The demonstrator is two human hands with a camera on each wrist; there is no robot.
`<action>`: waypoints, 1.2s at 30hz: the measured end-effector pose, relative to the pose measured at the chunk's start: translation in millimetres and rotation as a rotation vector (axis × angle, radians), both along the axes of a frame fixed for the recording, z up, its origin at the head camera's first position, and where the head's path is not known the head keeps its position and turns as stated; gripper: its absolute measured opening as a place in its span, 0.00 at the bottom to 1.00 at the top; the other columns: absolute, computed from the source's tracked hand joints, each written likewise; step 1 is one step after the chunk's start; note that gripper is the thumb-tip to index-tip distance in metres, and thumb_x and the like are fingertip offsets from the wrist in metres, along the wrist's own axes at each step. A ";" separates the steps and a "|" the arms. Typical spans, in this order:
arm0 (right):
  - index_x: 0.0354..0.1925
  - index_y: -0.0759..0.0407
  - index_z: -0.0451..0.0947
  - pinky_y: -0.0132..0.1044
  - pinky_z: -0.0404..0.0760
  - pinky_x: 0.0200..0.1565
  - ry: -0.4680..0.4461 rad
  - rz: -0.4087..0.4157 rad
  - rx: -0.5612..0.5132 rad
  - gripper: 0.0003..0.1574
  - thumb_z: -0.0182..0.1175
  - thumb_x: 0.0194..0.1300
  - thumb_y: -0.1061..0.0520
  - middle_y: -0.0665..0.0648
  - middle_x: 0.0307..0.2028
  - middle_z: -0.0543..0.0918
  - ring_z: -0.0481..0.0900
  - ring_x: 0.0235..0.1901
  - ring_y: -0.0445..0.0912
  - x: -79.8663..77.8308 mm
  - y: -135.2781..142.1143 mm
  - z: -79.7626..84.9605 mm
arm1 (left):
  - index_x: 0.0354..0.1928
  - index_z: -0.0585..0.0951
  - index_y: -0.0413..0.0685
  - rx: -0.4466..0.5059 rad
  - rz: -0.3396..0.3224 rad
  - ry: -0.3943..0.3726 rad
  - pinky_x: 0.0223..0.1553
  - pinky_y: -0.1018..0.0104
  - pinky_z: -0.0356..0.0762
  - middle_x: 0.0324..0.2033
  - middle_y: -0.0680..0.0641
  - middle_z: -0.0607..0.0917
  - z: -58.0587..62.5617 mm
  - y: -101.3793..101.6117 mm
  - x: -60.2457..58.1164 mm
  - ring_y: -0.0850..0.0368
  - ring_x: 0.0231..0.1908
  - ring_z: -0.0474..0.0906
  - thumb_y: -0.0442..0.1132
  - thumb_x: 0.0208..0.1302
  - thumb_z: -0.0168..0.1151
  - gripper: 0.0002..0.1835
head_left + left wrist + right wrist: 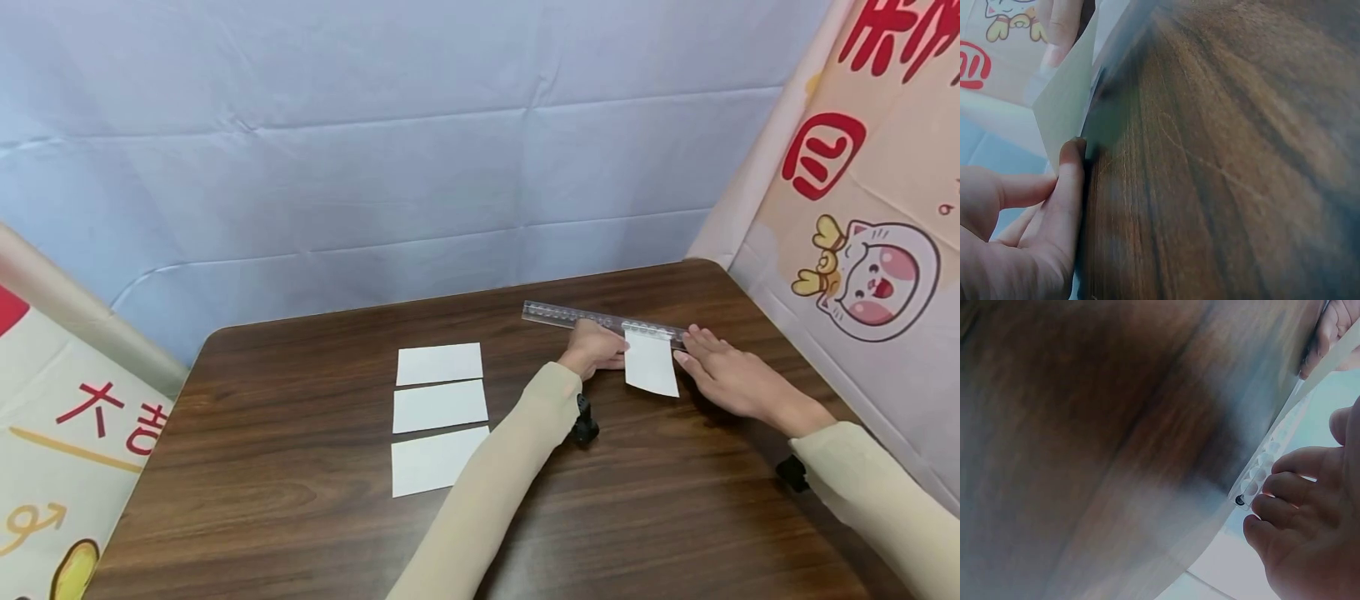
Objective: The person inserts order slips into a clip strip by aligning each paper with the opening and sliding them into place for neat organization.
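Observation:
A clear plastic ruler (pixel 551 313) lies aslant near the table's back edge. Across its right half is a white slip of paper (pixel 651 367), whose near end lifts and curves toward me. My left hand (pixel 596 346) is at the paper's left edge; in the left wrist view, its thumb and finger pinch a corner of the raised paper (pixel 1067 103). The fingers of my right hand (pixel 731 375) lie extended on the ruler's right end, beside the paper. In the right wrist view, the ruler's end (pixel 1260 469) shows at those fingertips.
Three white paper pieces (pixel 439 407) lie in a column left of my left forearm, the nearest partly behind the sleeve. The brown wooden table (pixel 300 467) meets a pale cloth backdrop (pixel 375 167) behind. A printed cloth (pixel 862 250) hangs along the right side.

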State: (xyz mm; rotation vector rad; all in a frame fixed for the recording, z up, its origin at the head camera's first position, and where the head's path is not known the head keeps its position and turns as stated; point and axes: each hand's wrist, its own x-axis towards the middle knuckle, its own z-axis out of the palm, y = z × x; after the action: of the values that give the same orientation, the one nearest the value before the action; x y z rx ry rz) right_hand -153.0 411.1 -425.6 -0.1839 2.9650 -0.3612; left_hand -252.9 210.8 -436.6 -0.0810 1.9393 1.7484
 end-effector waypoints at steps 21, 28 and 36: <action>0.79 0.74 0.54 0.74 0.60 0.74 0.005 0.000 0.010 0.45 0.33 0.87 0.38 0.80 0.79 0.52 0.53 0.78 0.75 0.9 0.8 1.6 | 0.36 0.88 0.30 -0.012 0.013 0.010 0.41 0.61 0.93 0.32 0.39 0.89 10.0 20.4 16.7 0.45 0.38 0.92 0.24 0.66 0.69 0.02; 0.79 0.74 0.55 0.74 0.60 0.74 0.012 0.008 0.002 0.45 0.33 0.87 0.38 0.80 0.79 0.52 0.53 0.78 0.75 2.1 1.9 1.8 | 0.33 0.89 0.31 -0.035 0.030 0.000 0.40 0.63 0.93 0.29 0.41 0.88 10.5 26.7 19.1 0.50 0.33 0.91 0.25 0.65 0.70 0.03; 0.79 0.74 0.55 0.74 0.60 0.74 0.017 0.001 0.007 0.45 0.33 0.87 0.38 0.80 0.79 0.52 0.54 0.78 0.75 2.8 2.0 -0.3 | 0.34 0.88 0.32 -0.049 0.029 0.002 0.39 0.64 0.93 0.29 0.42 0.88 10.0 29.5 21.5 0.51 0.33 0.91 0.25 0.66 0.70 0.02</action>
State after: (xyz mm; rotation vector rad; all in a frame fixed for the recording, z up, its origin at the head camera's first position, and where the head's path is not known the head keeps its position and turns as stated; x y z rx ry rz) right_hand -150.2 413.1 -425.8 -0.1891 2.9827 -0.3503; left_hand -231.4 240.4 -426.6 -0.1255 1.9917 1.7205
